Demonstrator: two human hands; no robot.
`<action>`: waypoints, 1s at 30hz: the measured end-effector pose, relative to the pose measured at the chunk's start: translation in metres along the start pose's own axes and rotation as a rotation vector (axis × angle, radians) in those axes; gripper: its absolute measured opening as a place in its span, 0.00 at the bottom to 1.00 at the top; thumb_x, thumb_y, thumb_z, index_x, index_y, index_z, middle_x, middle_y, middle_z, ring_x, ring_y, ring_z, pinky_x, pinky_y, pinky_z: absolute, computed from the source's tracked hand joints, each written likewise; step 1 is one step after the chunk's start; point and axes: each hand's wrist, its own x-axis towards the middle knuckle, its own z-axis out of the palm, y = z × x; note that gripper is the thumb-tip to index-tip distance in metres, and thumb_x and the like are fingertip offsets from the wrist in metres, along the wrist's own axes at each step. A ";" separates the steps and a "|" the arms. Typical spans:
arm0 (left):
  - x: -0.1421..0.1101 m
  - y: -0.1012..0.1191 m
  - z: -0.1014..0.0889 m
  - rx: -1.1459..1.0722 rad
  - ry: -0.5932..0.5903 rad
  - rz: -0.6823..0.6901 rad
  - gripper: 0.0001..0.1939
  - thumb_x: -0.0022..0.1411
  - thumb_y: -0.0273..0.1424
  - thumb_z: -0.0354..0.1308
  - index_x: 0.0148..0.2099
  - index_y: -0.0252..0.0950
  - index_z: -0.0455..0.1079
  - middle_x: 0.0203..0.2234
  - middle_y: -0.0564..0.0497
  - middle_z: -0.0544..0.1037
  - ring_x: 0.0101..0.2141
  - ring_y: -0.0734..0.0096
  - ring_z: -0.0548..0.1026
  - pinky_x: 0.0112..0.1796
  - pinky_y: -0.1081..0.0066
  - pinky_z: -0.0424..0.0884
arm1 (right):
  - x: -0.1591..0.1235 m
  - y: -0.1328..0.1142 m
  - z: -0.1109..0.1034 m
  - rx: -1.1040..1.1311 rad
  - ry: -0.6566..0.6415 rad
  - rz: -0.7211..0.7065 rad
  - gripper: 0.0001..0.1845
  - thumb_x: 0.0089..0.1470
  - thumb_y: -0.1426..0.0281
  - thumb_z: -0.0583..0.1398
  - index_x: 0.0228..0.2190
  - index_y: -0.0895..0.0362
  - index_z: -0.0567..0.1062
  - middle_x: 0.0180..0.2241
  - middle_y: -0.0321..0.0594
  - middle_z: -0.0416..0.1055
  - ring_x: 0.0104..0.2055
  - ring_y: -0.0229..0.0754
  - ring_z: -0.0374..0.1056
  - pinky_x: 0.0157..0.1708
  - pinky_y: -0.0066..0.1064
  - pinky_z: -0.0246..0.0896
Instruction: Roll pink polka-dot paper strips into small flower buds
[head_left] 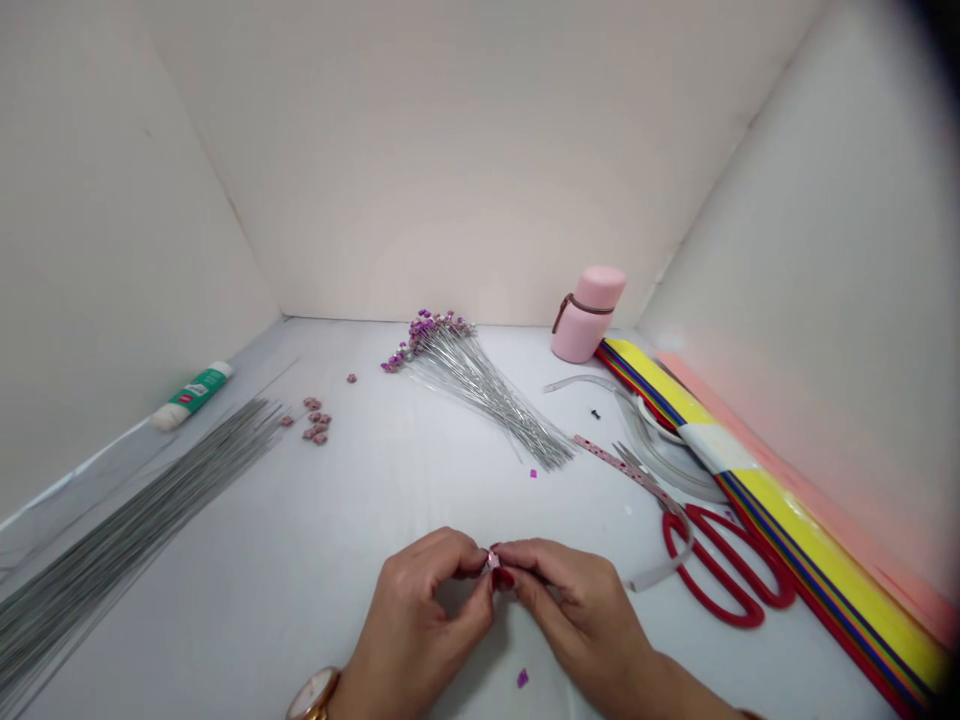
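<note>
Near the front of the table my left hand (429, 612) and my right hand (576, 612) meet fingertip to fingertip. Both are closed in a pinch on one small pale pink piece (493, 562), which looks like a folded paper star. Fingers and dark red nails cover most of it. Below the hands lies a purple scrap (523, 678), and another purple scrap (533, 473) rests farther up. Several small pinkish folded stars (316, 420) sit loose to the left.
Grey wires (150, 510) spread across the left, near a glue bottle (196, 393). Purple-tipped silver stems (495, 385) lie at the back, left of a pink flask (585, 318). Red-handled scissors (724, 560), a patterned strip (622, 465) and coloured sheets (795, 520) occupy the right.
</note>
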 end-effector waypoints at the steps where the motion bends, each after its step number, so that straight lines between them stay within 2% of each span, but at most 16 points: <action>1: 0.000 0.000 0.001 0.015 0.007 -0.005 0.06 0.51 0.22 0.52 0.26 0.35 0.66 0.21 0.52 0.72 0.23 0.74 0.70 0.27 0.75 0.67 | 0.000 0.000 0.000 -0.008 0.000 -0.006 0.12 0.52 0.76 0.51 0.36 0.54 0.72 0.32 0.38 0.74 0.34 0.37 0.70 0.34 0.25 0.65; 6: 0.003 0.003 0.001 0.055 0.041 -0.024 0.07 0.50 0.20 0.52 0.23 0.35 0.64 0.18 0.54 0.71 0.22 0.75 0.69 0.24 0.76 0.66 | 0.000 -0.001 0.002 0.004 0.025 -0.008 0.12 0.52 0.76 0.51 0.35 0.56 0.72 0.30 0.39 0.74 0.32 0.38 0.70 0.33 0.26 0.65; 10: 0.002 0.004 -0.001 -0.019 0.011 -0.035 0.05 0.51 0.21 0.52 0.28 0.34 0.67 0.22 0.52 0.73 0.25 0.73 0.71 0.28 0.75 0.68 | 0.001 -0.003 0.001 0.117 0.032 0.066 0.12 0.54 0.73 0.51 0.39 0.55 0.71 0.32 0.38 0.74 0.33 0.37 0.70 0.34 0.25 0.65; 13: 0.000 0.002 -0.002 -0.093 -0.018 -0.032 0.06 0.54 0.22 0.51 0.31 0.35 0.68 0.26 0.51 0.74 0.28 0.73 0.72 0.31 0.74 0.69 | 0.001 -0.003 -0.001 0.125 0.035 0.036 0.13 0.54 0.72 0.52 0.41 0.55 0.71 0.35 0.40 0.74 0.36 0.38 0.70 0.37 0.27 0.65; 19: -0.001 -0.001 -0.001 -0.126 -0.006 -0.051 0.08 0.57 0.25 0.51 0.37 0.36 0.70 0.30 0.50 0.76 0.31 0.72 0.73 0.33 0.74 0.69 | 0.001 0.000 0.000 0.090 0.074 0.098 0.11 0.54 0.72 0.52 0.36 0.56 0.73 0.28 0.37 0.74 0.30 0.37 0.70 0.31 0.24 0.65; 30: -0.001 0.003 -0.004 -0.096 -0.041 -0.066 0.07 0.56 0.25 0.51 0.34 0.36 0.70 0.28 0.51 0.76 0.29 0.73 0.73 0.31 0.76 0.68 | 0.001 0.000 0.000 0.070 0.058 0.096 0.09 0.53 0.73 0.53 0.33 0.57 0.73 0.28 0.38 0.74 0.31 0.37 0.70 0.32 0.23 0.64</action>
